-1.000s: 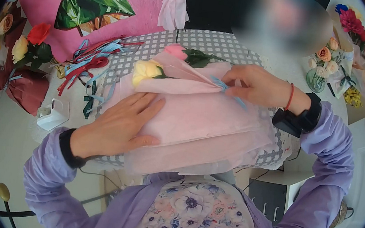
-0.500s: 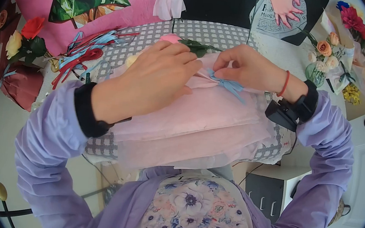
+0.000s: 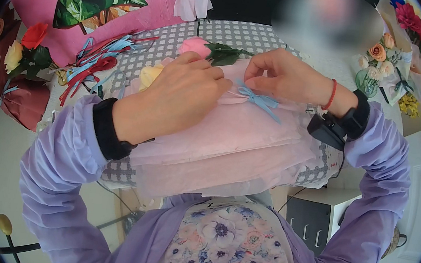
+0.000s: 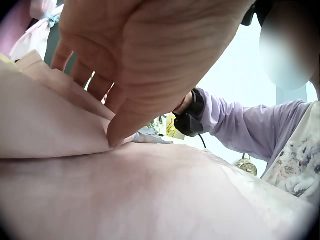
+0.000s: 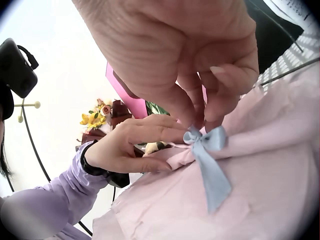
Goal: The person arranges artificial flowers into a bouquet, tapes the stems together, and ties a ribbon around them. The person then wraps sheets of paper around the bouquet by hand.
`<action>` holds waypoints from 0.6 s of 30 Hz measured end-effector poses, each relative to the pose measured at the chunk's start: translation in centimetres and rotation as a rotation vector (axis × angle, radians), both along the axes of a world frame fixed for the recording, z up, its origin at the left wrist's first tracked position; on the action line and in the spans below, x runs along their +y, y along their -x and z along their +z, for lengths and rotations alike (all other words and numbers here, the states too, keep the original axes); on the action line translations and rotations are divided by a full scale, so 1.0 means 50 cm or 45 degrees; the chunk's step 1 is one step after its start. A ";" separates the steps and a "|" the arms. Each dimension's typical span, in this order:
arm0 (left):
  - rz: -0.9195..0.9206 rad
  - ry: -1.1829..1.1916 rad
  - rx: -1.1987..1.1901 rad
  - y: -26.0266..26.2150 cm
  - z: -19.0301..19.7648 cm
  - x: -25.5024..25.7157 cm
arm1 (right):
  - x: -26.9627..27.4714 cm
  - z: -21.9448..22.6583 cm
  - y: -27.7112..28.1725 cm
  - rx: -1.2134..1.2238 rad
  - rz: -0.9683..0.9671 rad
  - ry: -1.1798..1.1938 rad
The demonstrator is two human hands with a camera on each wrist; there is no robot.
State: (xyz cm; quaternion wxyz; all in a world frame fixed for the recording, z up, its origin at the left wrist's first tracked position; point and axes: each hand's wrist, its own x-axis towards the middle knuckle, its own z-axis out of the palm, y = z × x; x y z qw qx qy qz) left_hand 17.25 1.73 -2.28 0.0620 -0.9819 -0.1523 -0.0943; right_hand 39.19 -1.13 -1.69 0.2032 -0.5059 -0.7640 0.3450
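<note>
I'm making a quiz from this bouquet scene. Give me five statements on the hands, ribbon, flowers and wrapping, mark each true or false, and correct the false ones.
1. The light blue ribbon is tied in a bow. True.
2. The right hand is at the ribbon. True.
3. The wrapping under the hands is dark green. False: it is pale pink.
4. In the head view, the left hand partly hides the yellow rose. True.
5. The red bracelet is on the left wrist. False: it is on the right.
</note>
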 end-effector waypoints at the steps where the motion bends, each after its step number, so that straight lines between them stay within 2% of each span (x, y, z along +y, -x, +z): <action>1: 0.002 0.002 -0.008 0.001 0.000 0.000 | -0.009 0.011 -0.004 -0.022 0.025 -0.010; 5: 0.020 0.054 0.010 -0.002 0.014 -0.004 | -0.032 0.019 -0.004 -0.170 0.129 -0.124; 9: 0.023 0.061 0.086 -0.011 0.032 -0.013 | -0.037 0.004 0.006 -0.338 0.087 -0.161; 11: -0.010 0.086 -0.120 -0.011 0.034 -0.018 | -0.042 0.008 -0.002 -0.248 0.116 -0.231; 12: -0.065 0.090 -0.266 -0.010 0.053 -0.027 | -0.049 0.021 -0.007 -0.269 0.097 -0.258; 13: -0.085 0.065 -0.280 -0.010 0.073 -0.036 | -0.058 0.036 -0.012 -0.275 0.034 -0.276; 15: -0.132 -0.070 -0.564 -0.008 0.112 -0.051 | -0.078 0.069 -0.026 -0.296 -0.040 -0.313; 17: -0.219 -0.108 -0.575 0.003 0.144 -0.058 | -0.106 0.096 -0.051 -0.148 -0.242 -0.353; 18: -0.289 -0.124 -0.570 0.007 0.153 -0.058 | -0.110 0.086 -0.074 -0.025 -0.303 -0.499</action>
